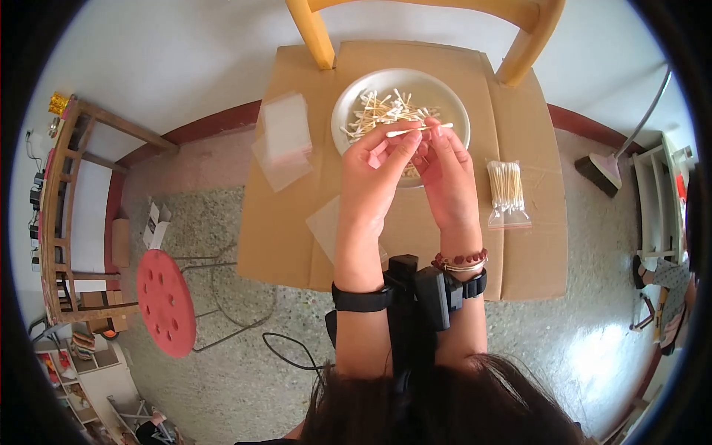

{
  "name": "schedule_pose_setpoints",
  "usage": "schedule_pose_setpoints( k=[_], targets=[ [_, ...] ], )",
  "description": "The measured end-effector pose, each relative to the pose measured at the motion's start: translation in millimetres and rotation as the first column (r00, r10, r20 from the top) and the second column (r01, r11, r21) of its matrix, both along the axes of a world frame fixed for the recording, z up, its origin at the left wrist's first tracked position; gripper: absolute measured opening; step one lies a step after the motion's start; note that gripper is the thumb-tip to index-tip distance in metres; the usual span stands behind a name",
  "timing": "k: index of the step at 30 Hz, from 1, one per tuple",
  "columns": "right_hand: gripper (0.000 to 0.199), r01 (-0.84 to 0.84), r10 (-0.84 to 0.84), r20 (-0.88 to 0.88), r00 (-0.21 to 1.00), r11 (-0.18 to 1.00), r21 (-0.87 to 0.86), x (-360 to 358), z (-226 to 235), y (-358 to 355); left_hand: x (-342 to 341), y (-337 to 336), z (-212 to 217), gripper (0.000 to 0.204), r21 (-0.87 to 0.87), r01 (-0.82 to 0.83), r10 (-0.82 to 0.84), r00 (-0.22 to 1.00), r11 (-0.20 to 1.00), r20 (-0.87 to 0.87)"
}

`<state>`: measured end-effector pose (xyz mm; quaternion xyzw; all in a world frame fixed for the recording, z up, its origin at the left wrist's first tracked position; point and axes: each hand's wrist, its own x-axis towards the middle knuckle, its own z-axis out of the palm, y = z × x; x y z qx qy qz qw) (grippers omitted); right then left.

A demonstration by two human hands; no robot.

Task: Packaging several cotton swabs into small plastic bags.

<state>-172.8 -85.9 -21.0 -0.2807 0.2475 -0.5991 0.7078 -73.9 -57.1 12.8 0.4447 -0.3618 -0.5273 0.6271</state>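
We've got both hands up over the white plate [348, 100] here. Our left hand [378, 167] and right hand [443, 174] are pinched on the same cotton swab [419, 129], holding it level just above the plate, fingertips closed on the stick. The plate sits on the cardboard-covered worktop [519, 252] and holds a loose heap of more swabs [378, 110]. To our right lies a clear bag already packed with swabs [506, 189]; to our left, a stack of empty clear bags [285, 137]. One more empty bag [325, 222] lies flat near our left wrist. A red stool [165, 302] stands on the floor at our left.
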Motion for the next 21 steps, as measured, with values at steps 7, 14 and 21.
schedule_pose_setpoints(
  k=[7, 14, 21],
  targets=[
    [0.016, 0.055, -0.055, -0.054, 0.997, 0.998, -0.004, -6.4, -1.8, -0.8, 1.0, -4.0, -14.1, 0.016, -0.188, -0.114, 0.203, 0.794, 0.975, 0.572],
    [0.014, 0.191, -0.383, -0.457, 0.803, 0.891, -0.411, -0.1, -0.6, 0.1, 2.8, -3.3, -5.3, 0.015, -0.408, -0.15, 0.412, 0.598, 0.9, 0.688],
    [0.03, 0.096, -0.228, -0.38, 0.897, 0.937, -0.336, 1.6, 8.3, 4.2, 5.6, -1.0, 0.4, 0.011, -0.225, -0.147, 0.232, 0.879, 0.963, 0.418]
  ],
)
